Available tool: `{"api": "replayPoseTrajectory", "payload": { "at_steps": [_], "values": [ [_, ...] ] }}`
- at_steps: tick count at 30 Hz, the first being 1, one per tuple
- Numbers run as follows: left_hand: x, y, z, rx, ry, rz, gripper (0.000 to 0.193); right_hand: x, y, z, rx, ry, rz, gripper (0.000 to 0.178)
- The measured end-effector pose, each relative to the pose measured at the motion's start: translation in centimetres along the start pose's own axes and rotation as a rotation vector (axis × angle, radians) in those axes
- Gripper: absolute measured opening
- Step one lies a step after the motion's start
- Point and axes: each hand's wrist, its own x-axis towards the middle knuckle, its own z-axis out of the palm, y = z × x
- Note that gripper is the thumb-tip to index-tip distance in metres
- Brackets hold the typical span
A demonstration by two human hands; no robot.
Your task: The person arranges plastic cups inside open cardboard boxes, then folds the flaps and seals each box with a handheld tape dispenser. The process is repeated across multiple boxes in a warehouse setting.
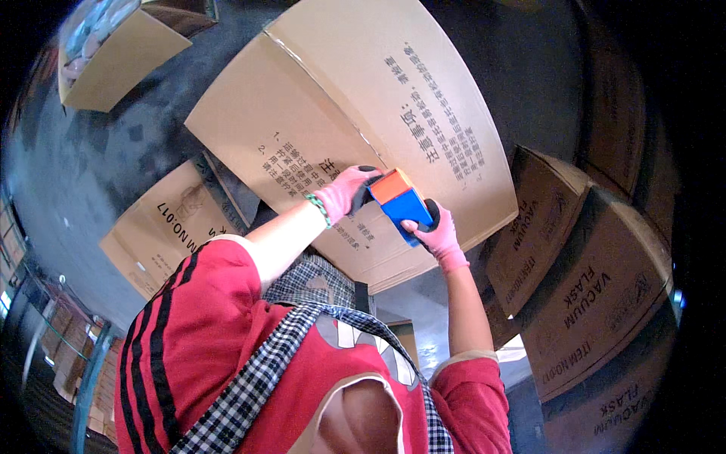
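Observation:
A blue and orange tape dispenser (404,209) is held over the centre seam of a large closed cardboard box (333,83). My right hand (440,234), in a pink glove with dark fingers, is closed round its blue body. My left hand (349,193), gloved the same way, has its fingers curled against the orange end, beside the seam. The fingertips on that side are partly hidden. A shiny strip (321,91) runs along the seam from the box's far edge towards the dispenser. Dark printing covers both flaps.
Stacked brown cartons (597,303) stand close on my right. A smaller carton (166,227) sits at left, beside the large box. At the far left, an open box (125,64) holds clear-wrapped items. Dark grey floor (91,159) shows between them.

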Motion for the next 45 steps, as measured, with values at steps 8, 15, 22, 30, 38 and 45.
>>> {"api": "replayPoseTrajectory", "payload": {
  "at_steps": [8,15,22,30,38,45],
  "values": [
    [-6.8,20.6,2.0,0.819,0.769,0.856,0.022,2.5,-7.0,-1.4,-0.146,-0.104,0.054,0.054],
    [-0.7,34.8,-6.7,1.599,1.263,0.765,0.035,8.0,-13.1,0.8,-0.203,-0.060,0.146,0.059],
    [-0.2,34.0,-2.9,1.865,1.025,0.318,0.061,8.3,-13.7,1.3,-0.200,-0.065,0.181,0.054],
    [0.6,27.6,-2.3,1.964,1.379,0.801,0.051,9.6,-16.4,1.2,-0.104,-0.117,0.224,0.050],
    [0.3,27.2,-0.5,2.123,1.579,0.609,0.050,-4.9,-2.2,-5.0,-0.118,-0.078,0.145,0.061],
    [1.8,6.5,0.4,2.883,1.104,0.874,0.060,-17.7,15.1,-7.0,-0.221,-0.003,0.450,0.060]
  ]
}}
